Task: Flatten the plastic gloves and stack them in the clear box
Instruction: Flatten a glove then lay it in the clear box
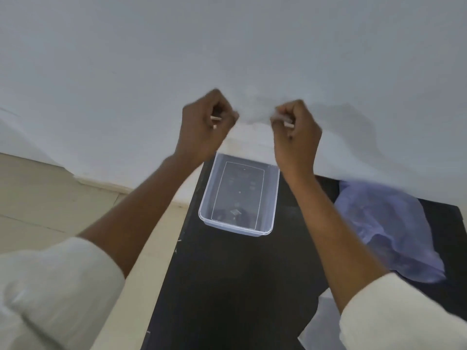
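**Thin glove stretched over waiting box**

Cream sleeves (60, 286) frame the shot as a person raises both fists above a black table (240, 286). The left hand (204, 127) and right hand (295, 132) are curled tight, each apparently pinching an edge of a near-invisible plastic glove (255, 109) held taut between them; the film is too faint to trace fully. The clear box (237, 229) stands at the table's far edge, seemingly empty. A loose heap of gloves (389, 231) lies along the right edge. Such film looks featherlight, limp and clingy, best gripped by opposite edges.
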